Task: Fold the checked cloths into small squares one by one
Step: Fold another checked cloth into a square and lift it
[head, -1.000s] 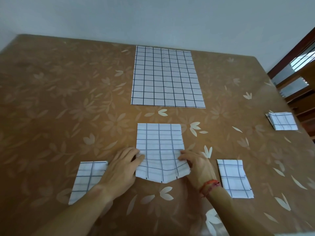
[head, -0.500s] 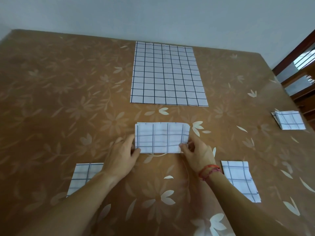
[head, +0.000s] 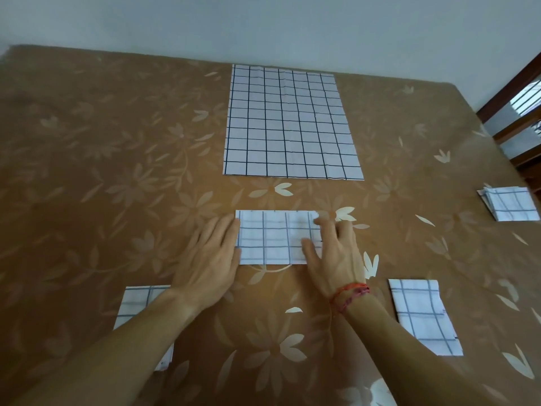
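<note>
Cloth, a half-folded strip at frame centre. Left hand lies flat at its left edge. Right hand covers the right end, grip unclear. Likely next: fold crosswise, edges matched.

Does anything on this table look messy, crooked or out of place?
Slightly. The folded pile at the far right edge of the table is untidy: its layers fan out on the left side. The big open cloth lies flat.
</note>
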Demonstrator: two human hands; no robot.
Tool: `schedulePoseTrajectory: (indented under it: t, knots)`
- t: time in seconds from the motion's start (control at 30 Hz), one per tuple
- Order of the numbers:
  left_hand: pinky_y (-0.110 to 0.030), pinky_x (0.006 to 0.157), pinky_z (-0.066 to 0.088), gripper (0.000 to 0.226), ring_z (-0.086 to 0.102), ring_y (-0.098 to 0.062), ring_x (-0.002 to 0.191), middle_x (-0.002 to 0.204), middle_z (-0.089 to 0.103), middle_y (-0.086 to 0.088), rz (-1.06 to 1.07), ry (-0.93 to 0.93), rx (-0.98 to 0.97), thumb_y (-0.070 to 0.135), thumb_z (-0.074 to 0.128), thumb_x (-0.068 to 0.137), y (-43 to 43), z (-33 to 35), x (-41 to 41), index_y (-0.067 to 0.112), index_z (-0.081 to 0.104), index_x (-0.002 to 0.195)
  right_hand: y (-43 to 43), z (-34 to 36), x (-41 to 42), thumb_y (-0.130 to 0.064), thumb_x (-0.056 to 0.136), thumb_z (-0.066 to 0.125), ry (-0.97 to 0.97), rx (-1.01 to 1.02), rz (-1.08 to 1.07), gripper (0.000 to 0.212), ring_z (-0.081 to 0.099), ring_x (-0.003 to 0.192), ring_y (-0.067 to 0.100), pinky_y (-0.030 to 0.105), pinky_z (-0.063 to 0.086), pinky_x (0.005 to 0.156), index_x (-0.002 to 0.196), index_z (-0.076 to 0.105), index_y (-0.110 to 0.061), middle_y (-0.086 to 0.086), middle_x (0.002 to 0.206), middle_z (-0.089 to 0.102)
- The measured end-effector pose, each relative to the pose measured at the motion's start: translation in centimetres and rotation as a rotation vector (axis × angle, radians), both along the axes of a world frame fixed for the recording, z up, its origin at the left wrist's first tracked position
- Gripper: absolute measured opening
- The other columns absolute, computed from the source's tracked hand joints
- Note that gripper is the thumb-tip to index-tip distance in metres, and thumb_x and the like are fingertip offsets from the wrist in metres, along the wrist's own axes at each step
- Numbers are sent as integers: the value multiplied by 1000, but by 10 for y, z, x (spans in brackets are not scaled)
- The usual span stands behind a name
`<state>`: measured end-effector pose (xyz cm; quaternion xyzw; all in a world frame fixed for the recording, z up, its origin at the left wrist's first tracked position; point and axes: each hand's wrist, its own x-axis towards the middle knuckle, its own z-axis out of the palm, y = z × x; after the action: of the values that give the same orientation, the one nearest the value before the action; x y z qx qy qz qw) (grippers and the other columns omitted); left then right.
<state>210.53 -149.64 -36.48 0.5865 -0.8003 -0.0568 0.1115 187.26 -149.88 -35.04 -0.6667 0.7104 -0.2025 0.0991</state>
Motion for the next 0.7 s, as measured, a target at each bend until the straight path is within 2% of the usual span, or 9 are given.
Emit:
schedulePoseTrajectory:
  t: [0.1, 0.17, 0.23, 0.37, 0.47, 0.6, 0.7]
  knots:
    - [-40, 113, 26, 55, 31, -25, 143, 154, 34, -13, -80, -95, 41, 29, 24, 99, -8, -7, 2, 1, 37, 145, -5, -4, 22, -39, 91, 40, 101, -64, 205, 47, 51, 111, 29, 41, 50, 88, 129, 52, -14, 13, 128, 49]
    - [-38, 113, 19, 56, 27, -24, 144, 155, 30, -14, -98, -136, 64, 29, 21, 100, -14, -13, 1, 0, 34, 146, -10, -9, 41, -35, 94, 34, 140, -5, 343, 52, 42, 130, 34, 46, 42, 104, 138, 44, -10, 18, 144, 41]
    - [-39, 111, 19, 57, 27, -25, 144, 154, 31, -15, -111, -170, 76, 30, 20, 100, -18, -19, 1, -1, 34, 145, -17, -16, 57, -32, 96, 27, 175, 34, 476, 56, 28, 142, 35, 46, 30, 114, 144, 36, -5, 21, 153, 30]
    - [-35, 120, 13, 61, 8, -20, 148, 160, 11, -9, -130, -165, 92, 36, 6, 100, -19, -25, 2, 3, 16, 151, -31, -30, 69, -36, 96, 14, 254, 114, 579, 64, 9, 148, 29, 44, 17, 120, 150, 22, -3, 16, 159, 13]
    - [-37, 118, 16, 65, 9, -22, 148, 159, 14, -12, -138, -187, 96, 38, 0, 100, -19, -25, 2, 2, 21, 150, -33, -38, 63, -47, 97, 3, 304, 190, 540, 68, -6, 149, 22, 42, 6, 121, 153, 7, -9, 10, 162, -2]
    - [-36, 117, 15, 65, 9, -22, 148, 160, 14, -13, -148, -198, 117, 39, 1, 101, -20, -27, 3, 1, 22, 150, -33, -37, 56, -55, 95, 5, 308, 234, 515, 73, -14, 148, 16, 38, -4, 121, 154, -2, -13, 5, 161, -9]
    - [-34, 118, 7, 76, 0, -20, 149, 161, 4, -10, -154, -172, 138, 45, -16, 96, -20, -24, 1, 3, 12, 151, -32, -35, 42, -60, 93, 5, 308, 254, 476, 78, -17, 147, 14, 37, -7, 120, 154, -5, -12, 2, 161, -12]
